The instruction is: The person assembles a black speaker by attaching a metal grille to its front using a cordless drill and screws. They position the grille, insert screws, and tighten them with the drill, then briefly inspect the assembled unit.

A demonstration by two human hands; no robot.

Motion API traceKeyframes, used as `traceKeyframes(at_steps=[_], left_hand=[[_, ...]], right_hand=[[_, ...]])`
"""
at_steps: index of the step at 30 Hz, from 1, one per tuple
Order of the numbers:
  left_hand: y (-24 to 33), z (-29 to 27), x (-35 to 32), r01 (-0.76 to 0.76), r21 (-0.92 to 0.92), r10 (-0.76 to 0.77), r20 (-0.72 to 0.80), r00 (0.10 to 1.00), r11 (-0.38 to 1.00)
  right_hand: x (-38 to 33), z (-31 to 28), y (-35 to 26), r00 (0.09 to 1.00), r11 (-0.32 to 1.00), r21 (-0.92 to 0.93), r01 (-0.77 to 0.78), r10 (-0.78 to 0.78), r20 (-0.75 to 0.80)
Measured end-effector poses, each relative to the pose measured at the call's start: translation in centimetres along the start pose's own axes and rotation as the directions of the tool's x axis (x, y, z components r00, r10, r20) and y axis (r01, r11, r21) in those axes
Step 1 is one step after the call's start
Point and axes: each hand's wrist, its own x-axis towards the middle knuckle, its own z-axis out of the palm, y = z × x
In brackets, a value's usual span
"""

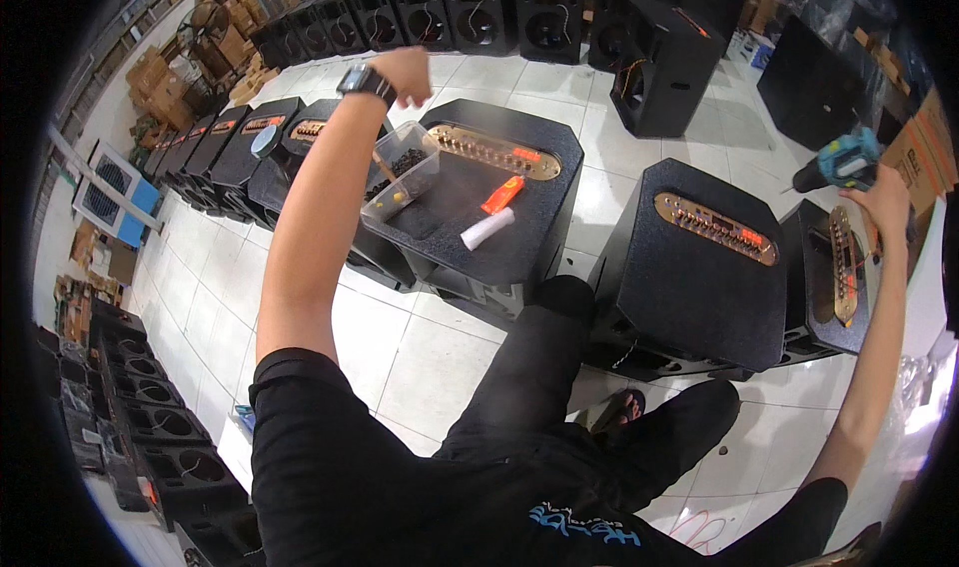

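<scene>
My left hand point(404, 75), with a watch on its wrist, is raised beyond a clear plastic tub point(424, 179) of small dark screws. Its fingers are curled closed; whatever they may hold is hidden. Under the tub is a black speaker cabinet point(529, 229) with a gold control panel point(496, 151) on top. An orange packet point(502, 194) and a white roll point(487, 229) lie beside the tub. At far right my right hand point(883, 203) grips a teal-and-black cordless drill point(847, 161), held above another cabinet point(811, 312) with a gold panel point(845, 267).
Between my knees and the drill stands another black cabinet point(689, 292). Rows of speaker cabinets point(479, 17) line the back and left. A black cabinet point(671, 72) stands behind, with cardboard boxes point(917, 157) at right. A dark-handled tool with a round end point(267, 142) is left of my forearm.
</scene>
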Motion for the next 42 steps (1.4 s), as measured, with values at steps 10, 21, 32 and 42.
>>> traceKeyframes(at_steps=[10,21,32,42], left_hand=[[-6.3,14.5,1.6,0.064,0.069,-0.052,-0.165,0.985,0.996],[-3.6,12.9,0.0,0.189,-0.005,-0.186,-0.186,0.965,0.982],[-7.6,11.0,0.7,0.083,0.095,-0.045,-0.351,0.935,0.992],[16.0,21.1,-18.2,-0.263,-0.91,0.322,-0.365,0.873,-0.32]], right_hand=[[-19.5,-2.9,6.9,0.804,0.747,0.541,-0.386,0.56,-0.198],[-51.0,0.9,-19.6,0.585,-0.071,0.756,-0.65,0.589,0.558],[-54.4,-0.7,-17.4,0.489,-0.232,0.725,-0.648,0.603,0.63],[-46.3,-3.9,-26.0,0.72,-0.203,0.841,-0.501,0.442,0.535]])
